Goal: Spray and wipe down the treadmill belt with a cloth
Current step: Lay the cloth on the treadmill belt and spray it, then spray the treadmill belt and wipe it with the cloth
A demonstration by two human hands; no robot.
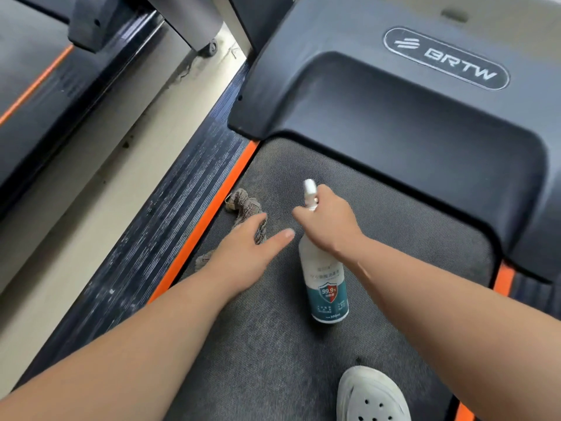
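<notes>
A white spray bottle with a teal label stands upright on the dark grey treadmill belt. My right hand grips its neck and white nozzle from above. A crumpled grey-brown cloth lies at the belt's left edge beside the orange strip. My left hand rests on the cloth with fingers straight and spread, the thumb pointing toward the bottle. Part of the cloth is hidden under that hand.
The black motor cover with a BRTW logo rises at the belt's far end. A ribbed side rail runs along the left, then a pale floor strip and another treadmill. My white clog stands on the belt near the bottom.
</notes>
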